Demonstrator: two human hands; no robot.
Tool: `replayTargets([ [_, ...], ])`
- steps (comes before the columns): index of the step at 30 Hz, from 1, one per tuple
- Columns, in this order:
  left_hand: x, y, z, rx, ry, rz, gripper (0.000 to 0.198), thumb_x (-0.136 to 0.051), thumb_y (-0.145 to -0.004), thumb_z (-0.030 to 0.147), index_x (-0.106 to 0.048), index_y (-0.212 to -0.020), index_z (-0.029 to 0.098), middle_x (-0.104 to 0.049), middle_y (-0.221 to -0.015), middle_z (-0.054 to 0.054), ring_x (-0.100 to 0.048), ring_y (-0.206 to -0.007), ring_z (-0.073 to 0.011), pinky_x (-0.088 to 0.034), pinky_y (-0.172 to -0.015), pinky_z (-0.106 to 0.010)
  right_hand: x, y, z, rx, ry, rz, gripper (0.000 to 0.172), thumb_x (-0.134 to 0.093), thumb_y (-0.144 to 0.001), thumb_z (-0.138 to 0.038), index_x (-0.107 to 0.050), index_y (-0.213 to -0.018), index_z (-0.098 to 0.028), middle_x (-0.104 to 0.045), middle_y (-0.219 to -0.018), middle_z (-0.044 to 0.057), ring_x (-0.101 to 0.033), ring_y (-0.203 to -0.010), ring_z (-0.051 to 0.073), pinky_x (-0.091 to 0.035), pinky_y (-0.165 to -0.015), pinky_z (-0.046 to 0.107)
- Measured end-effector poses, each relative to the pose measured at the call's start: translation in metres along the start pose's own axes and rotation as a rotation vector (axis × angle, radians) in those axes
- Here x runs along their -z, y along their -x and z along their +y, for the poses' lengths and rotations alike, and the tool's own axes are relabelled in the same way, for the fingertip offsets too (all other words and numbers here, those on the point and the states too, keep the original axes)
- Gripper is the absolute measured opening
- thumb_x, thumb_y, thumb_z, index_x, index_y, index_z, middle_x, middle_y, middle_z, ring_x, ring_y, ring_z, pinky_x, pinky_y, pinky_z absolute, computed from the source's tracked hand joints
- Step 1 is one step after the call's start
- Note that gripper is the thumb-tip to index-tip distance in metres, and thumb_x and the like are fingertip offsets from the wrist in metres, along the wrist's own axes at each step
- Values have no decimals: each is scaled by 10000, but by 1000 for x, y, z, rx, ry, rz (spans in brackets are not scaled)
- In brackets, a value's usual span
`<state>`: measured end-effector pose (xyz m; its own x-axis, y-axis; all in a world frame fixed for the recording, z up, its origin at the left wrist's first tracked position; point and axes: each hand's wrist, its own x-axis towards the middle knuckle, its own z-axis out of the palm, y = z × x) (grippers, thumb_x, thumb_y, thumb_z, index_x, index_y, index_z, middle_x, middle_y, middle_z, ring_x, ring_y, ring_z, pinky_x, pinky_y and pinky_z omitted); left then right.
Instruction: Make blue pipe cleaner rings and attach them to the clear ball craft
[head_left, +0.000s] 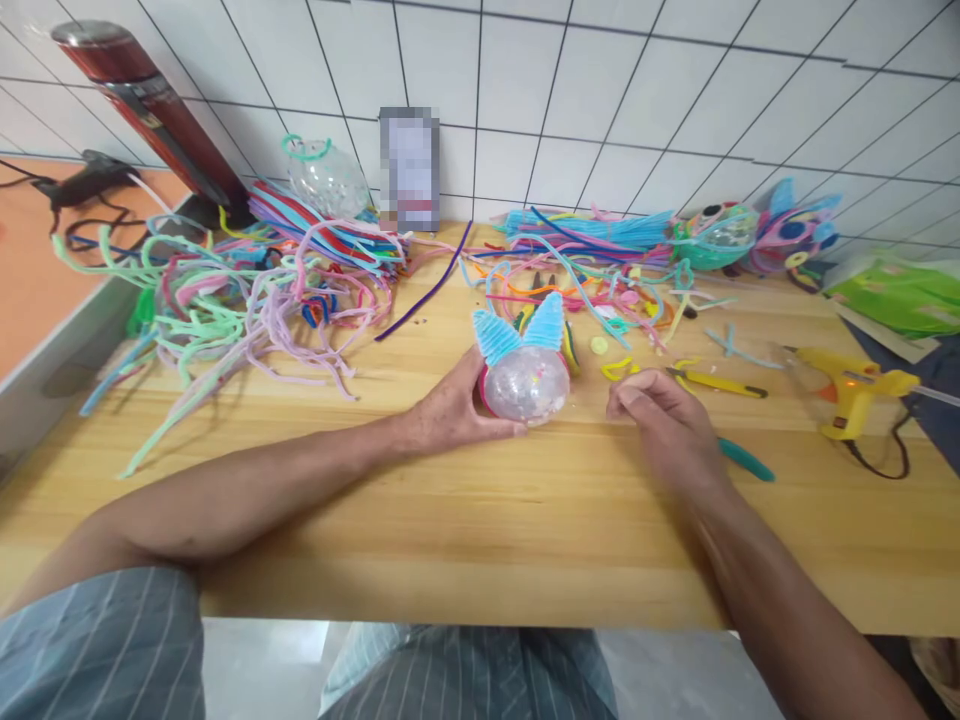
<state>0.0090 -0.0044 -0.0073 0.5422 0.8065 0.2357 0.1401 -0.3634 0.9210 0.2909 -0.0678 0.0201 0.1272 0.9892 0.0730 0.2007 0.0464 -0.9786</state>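
Observation:
My left hand (457, 405) is wrapped round the left side of a clear plastic ball (529, 385) with a pink band. Two pointed ears of light blue pipe cleaner (519, 332) stand up from its top. To the right, my right hand (664, 415) hovers over the table with thumb and fingers pinched together; anything between the fingertips is too small or hidden to make out. Just beyond it lie a bent yellow pipe cleaner piece (619, 370) and a yellow utility knife (718, 382). A teal handle (746, 459) shows partly behind the right wrist.
Loose pipe cleaners (217, 310) heap at the left, with more bundles (592, 232) along the wall. A yellow hot glue gun (851, 390) stands at the right. Finished-looking decorated balls (716, 237), a phone (409, 170) and a red thermos (150, 110) are at the back.

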Motion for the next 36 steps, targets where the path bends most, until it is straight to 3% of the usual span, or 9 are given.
replayTargets([
  [2, -1, 0, -2, -6, -32, 17, 889, -903, -717, 505, -445, -1411, 191, -583, -1394, -158, -575, -1339, -347, -461, -1190, -554, -1, -1, 3, 4, 45, 22, 149, -772, -827, -336, -641, -830, -267, -644, -792, -16, -607, -770, 173, -510, -782, 339],
  [4, -1, 1, -4, -11, -56, 19, 876, -898, -726, 495, -449, -1412, 186, -588, -1366, -155, -583, -1321, -347, -478, -1173, -553, -5, 0, 3, -6, 81, 8, 227, -804, -793, -340, -654, -951, -279, -676, -893, -3, -647, -846, 190, -538, -813, 355],
  [9, -1, 1, -8, -58, -51, -33, 882, -885, -746, 472, -429, -1443, 181, -592, -1382, -174, -611, -1299, -362, -509, -1136, -556, -19, 10, 7, 35, 185, -183, 508, -743, -896, -449, -587, -1357, -302, -682, -1331, 81, -665, -1183, 260, -554, -1009, 450],
  [15, 0, 2, -3, -240, -118, -91, 994, -942, -673, 525, -474, -1488, 200, -558, -1523, -218, -525, -1455, -413, -403, -1245, -593, -21, 19, 17, 151, 371, -217, 521, -751, -906, -466, -588, -1371, -296, -707, -1211, 88, -694, -973, 249, -592, -916, 472],
  [21, 7, -3, 16, -158, -101, -85, 950, -939, -694, 486, -503, -1494, 218, -589, -1511, -196, -531, -1460, -391, -417, -1246, -560, -9, 9, -4, 210, 422, -237, 514, -707, -936, -470, -578, -1404, -304, -714, -1248, 108, -712, -985, 262, -617, -875, 465],
  [25, 13, -26, 18, -33, -98, -22, 933, -912, -701, 554, -522, -1462, 182, -601, -1476, -190, -560, -1410, -385, -442, -1220, -538, 0, -23, -12, 194, 474, -284, 515, -647, -962, -422, -556, -1455, -307, -705, -1351, 107, -714, -1109, 282, -596, -965, 504],
  [29, 14, -63, 7, 38, -114, 13, 876, -906, -674, 601, -574, -1359, 167, -661, -1327, -165, -637, -1242, -371, -513, -1110, -554, -3, -56, 1, 205, 486, -233, 564, -708, -877, -391, -592, -1417, -279, -696, -1388, 119, -672, -1246, 322, -548, -1059, 556],
  [33, 16, -93, -9, -72, -136, -54, 894, -917, -662, 562, -570, -1379, 158, -630, -1387, -190, -549, -1375, -418, -414, -1199, -596, -11, -67, 16, 123, 386, -168, 748, -741, -848, -482, -500, -1516, -246, -669, -1415, 158, -681, -1224, 329, -569, -1014, 555],
  [36, 19, -101, -18, -76, -141, -44, 891, -906, -683, 521, -544, -1411, 157, -602, -1447, -199, -511, -1428, -414, -384, -1226, -586, -15, -65, 17, 77, 350, -147, 879, -748, -850, -509, -390, -1608, -242, -677, -1394, 175, -682, -1223, 336, -585, -980, 549],
])
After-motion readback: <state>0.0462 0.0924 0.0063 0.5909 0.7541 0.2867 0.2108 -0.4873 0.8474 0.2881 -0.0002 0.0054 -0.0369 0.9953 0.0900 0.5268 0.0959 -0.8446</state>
